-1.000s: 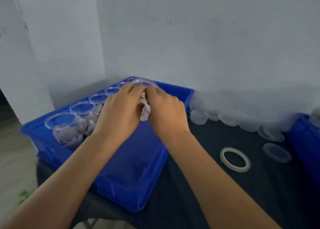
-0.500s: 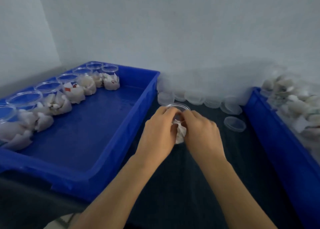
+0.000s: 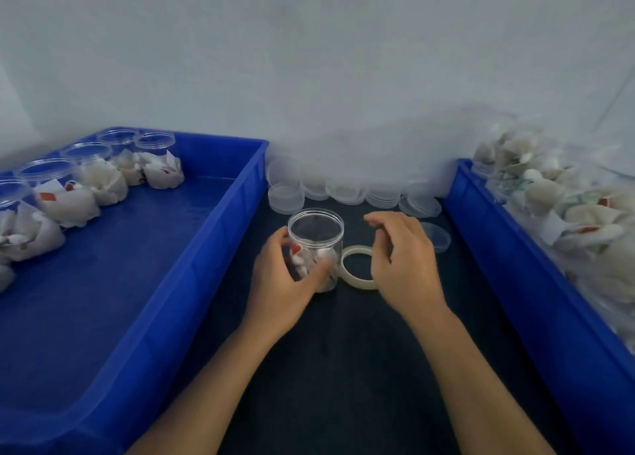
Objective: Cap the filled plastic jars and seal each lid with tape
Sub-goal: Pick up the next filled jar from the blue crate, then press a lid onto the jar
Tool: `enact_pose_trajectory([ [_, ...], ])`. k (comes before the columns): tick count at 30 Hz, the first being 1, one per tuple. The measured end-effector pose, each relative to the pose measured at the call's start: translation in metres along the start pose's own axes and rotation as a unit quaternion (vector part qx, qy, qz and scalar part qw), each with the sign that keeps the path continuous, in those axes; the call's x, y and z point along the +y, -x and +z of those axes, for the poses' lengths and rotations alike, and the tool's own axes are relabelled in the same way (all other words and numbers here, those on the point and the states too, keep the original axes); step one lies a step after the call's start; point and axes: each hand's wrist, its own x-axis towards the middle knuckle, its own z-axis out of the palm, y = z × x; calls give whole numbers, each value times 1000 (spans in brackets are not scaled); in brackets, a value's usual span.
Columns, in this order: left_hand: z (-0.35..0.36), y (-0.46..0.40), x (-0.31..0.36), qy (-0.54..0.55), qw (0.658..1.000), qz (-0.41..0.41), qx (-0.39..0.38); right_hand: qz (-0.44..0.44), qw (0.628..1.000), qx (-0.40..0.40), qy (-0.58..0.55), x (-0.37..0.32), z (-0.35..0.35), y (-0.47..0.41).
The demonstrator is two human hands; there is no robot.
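A clear plastic jar with white packets inside stands upright and uncapped on the dark table between two blue bins. My left hand grips its lower body from the left. My right hand hovers to the right of the jar with fingers loosely curled and holds nothing; it is above a roll of clear tape that lies flat beside the jar. Loose clear lids are stacked along the wall, and one single lid lies just right of my right hand.
The left blue bin holds a row of several filled jars along its far left side. The right blue bin is piled with white packets. A pale wall closes the back. Dark table surface lies in front of the jar.
Both hands carried the jar out of the left bin and set it on the table by the tape. My right hand has let go of the jar and moved right.
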Motion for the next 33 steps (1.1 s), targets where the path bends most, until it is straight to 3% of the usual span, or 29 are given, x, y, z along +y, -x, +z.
enact_pose_trajectory([
  [4,13,-11,2,-4,1000,16,-24,202,976,-26,78,59,10,-13],
  [8,29,-18,4,14,998,43,-38,262,938,-68,218,90,19,-21],
  [12,35,-21,-7,26,997,61,-45,317,924,-83,199,112,24,-26],
  [16,38,-25,-17,1,997,62,-48,322,929,-24,183,126,25,-29],
  [23,41,-27,-19,-2,997,57,-56,305,944,-7,126,128,29,-36],
  [29,38,-26,-16,5,996,39,-75,216,970,55,93,104,22,-45],
  [33,37,-24,-14,23,999,28,-31,154,986,51,-33,63,3,-67],
])
